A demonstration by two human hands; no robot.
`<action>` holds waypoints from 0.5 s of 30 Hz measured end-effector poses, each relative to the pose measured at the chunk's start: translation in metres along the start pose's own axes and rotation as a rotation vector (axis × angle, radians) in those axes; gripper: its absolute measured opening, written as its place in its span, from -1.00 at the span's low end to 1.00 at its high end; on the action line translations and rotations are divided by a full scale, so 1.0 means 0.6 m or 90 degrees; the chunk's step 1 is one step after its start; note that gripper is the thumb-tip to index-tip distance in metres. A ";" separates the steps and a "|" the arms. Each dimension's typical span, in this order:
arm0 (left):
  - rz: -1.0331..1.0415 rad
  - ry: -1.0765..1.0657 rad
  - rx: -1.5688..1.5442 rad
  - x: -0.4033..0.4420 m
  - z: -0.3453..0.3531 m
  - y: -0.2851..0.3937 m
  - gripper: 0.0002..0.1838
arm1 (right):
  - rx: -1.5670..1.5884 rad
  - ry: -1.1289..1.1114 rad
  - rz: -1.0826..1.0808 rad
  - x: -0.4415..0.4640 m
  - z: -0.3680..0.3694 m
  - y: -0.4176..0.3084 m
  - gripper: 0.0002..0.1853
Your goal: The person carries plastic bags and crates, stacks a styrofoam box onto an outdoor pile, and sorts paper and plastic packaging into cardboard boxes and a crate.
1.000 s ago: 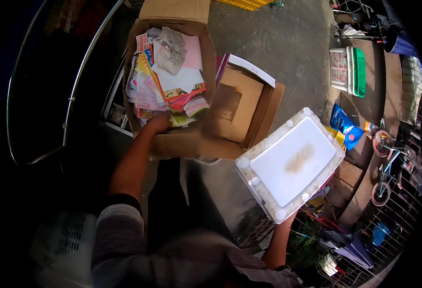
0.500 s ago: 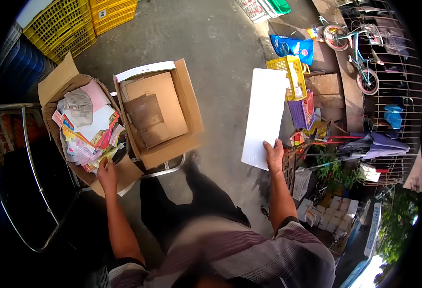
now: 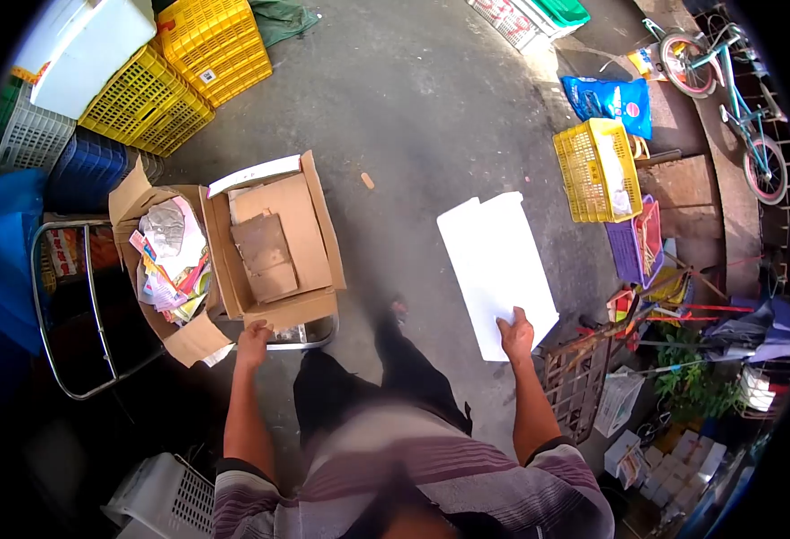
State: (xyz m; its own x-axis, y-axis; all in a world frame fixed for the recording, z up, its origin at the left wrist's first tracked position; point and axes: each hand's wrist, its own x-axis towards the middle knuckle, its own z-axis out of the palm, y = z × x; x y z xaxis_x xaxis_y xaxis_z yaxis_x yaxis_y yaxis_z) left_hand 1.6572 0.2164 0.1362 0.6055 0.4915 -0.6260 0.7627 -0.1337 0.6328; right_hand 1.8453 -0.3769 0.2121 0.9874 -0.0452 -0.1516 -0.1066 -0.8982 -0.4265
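My right hand [image 3: 516,336] grips the near edge of a white board [image 3: 500,269], thumb on top, held out over the floor on the right. My left hand [image 3: 253,344] is closed at the near lower corner of an open cardboard box [image 3: 320,216], its fingertips at the box's edge and partly hidden. Inside that box lie flattened brown cardboard pieces [image 3: 269,256]. Against its left side stands a second open carton [image 3: 134,199], filled with mixed paper and leaflets [image 3: 175,260]. Both boxes rest on a metal-framed cart [image 3: 98,310].
Yellow crates [image 3: 148,101] and a white foam box [image 3: 98,54] are stacked at the upper left. On the right are a yellow basket [image 3: 584,171], a purple basket [image 3: 629,251], a blue bag [image 3: 611,101] and a child's bicycle [image 3: 736,99]. A rusty metal rack [image 3: 575,386] stands near my right arm.
My left hand has moved from the paper-filled carton to the near corner of the cardboard box. The white board has come lower and tilted the other way in my right hand. The view has shifted.
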 end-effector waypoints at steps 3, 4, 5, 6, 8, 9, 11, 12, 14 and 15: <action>-0.123 -0.063 -0.080 -0.002 0.064 -0.044 -0.71 | -0.014 -0.062 0.035 0.019 0.003 0.088 -0.49; -0.153 -0.007 -0.128 -0.017 0.086 -0.038 -0.77 | -0.015 -0.056 0.008 0.030 0.012 0.116 -0.48; -0.213 -0.004 -0.146 -0.035 0.096 -0.015 -0.76 | -0.033 -0.106 0.088 0.044 -0.001 0.106 -0.49; -0.273 -0.002 -0.162 -0.038 0.108 -0.021 -0.71 | -0.014 -0.112 0.106 0.061 0.000 0.117 -0.47; -0.361 -0.035 -0.151 -0.036 0.125 -0.021 -0.72 | 0.002 -0.140 0.152 0.104 0.005 0.127 -0.46; -0.387 -0.026 -0.161 -0.030 0.138 -0.020 -0.74 | -0.014 -0.138 0.138 0.131 0.009 0.134 -0.45; -0.429 -0.009 -0.182 -0.022 0.166 -0.006 -0.77 | -0.054 -0.147 0.119 0.195 0.008 0.134 -0.42; -0.439 0.001 -0.193 -0.008 0.181 0.009 -0.79 | -0.075 -0.154 0.111 0.236 0.002 0.125 -0.40; -0.454 0.001 -0.216 0.037 0.210 0.028 -0.68 | -0.087 -0.173 0.105 0.326 -0.005 0.123 -0.38; -0.463 -0.027 -0.230 0.074 0.224 0.028 -0.67 | -0.062 -0.188 0.123 0.373 -0.019 0.106 -0.37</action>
State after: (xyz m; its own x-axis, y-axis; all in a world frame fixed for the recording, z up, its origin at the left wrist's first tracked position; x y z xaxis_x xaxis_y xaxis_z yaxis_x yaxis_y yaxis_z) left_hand 1.7275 0.1204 0.0577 0.0006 0.3147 -0.9492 0.8524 0.4962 0.1651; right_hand 2.0607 -0.4492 0.1614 0.8723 -0.1029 -0.4780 -0.2622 -0.9236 -0.2797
